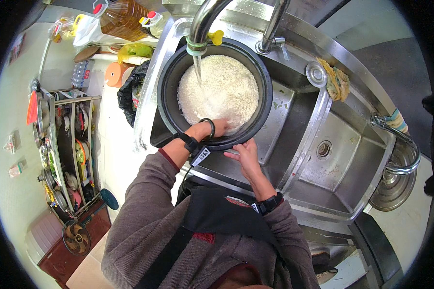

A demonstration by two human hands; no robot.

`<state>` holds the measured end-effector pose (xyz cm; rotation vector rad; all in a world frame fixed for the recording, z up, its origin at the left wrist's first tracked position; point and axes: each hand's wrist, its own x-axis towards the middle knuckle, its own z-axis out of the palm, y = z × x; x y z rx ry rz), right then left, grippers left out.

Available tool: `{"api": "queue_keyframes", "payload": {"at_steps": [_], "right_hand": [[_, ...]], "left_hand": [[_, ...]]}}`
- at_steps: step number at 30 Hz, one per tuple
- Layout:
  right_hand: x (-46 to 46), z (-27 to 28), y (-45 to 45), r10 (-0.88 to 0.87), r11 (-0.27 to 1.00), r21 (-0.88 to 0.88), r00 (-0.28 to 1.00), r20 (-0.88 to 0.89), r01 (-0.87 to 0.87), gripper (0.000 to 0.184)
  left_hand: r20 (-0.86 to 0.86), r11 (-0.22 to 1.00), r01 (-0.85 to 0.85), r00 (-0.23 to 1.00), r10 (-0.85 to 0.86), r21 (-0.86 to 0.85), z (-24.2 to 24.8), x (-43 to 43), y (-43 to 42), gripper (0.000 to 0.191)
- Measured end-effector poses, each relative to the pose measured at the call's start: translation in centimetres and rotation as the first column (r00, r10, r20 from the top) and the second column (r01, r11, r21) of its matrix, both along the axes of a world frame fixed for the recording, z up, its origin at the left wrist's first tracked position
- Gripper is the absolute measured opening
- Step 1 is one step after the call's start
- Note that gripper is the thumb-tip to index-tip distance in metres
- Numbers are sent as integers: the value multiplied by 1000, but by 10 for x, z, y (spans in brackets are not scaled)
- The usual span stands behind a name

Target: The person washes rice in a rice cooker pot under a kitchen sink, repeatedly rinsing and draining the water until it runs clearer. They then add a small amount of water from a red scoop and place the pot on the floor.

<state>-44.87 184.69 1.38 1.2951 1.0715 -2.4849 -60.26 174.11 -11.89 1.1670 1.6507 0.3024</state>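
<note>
White rice (217, 83) fills much of a large dark inner cooker pot (263, 90), which sits in the left sink basin. From the chrome faucet (199, 34) above it, a stream of water (198, 70) falls onto the rice. My left hand (218, 126) reaches over the near rim, its fingers sunk in the rice and hidden from sight. A dark band circles that wrist. On the pot's near right side, my right hand (246, 153) grips the outer rim with its fingertips, one finger sticking out to the left.
At the right lies a second sink basin (332, 155) with a drain. A metal lid (315, 74) and a yellow sponge cloth (334, 81) rest on the sink's back ledge. A black plastic bag (132, 88), oil jugs (124, 18) and a loaded rack (72, 144) stand on the left.
</note>
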Motion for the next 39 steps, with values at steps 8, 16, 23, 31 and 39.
{"api": "queue_keyframes", "payload": {"at_steps": [8, 16, 23, 31, 39], "right_hand": [[-2, 3, 0, 2, 1000, 26, 1000, 7, -2, 38], [-5, 0, -6, -41, 997, 61, 999, -3, 41, 41], [-4, 1, -9, -62, 995, 71, 998, -17, 63, 41], [-4, 5, -5, -8, 997, 81, 1000, -19, 9, 39], [0, -4, -1, -9, 1000, 12, 1000, -14, 9, 44]], "left_hand": [[-507, 907, -403, 812, 290, -126, 12, -89, -53, 47], [-424, 777, -581, 783, 454, -242, 0, -102, -40, 62], [-172, 793, -599, 774, 609, 113, 22, 0, -1, 66], [152, 792, -602, 796, 586, 100, 12, 4, 115, 39], [-72, 541, -816, 538, 840, 204, 0, -50, 137, 37]]}}
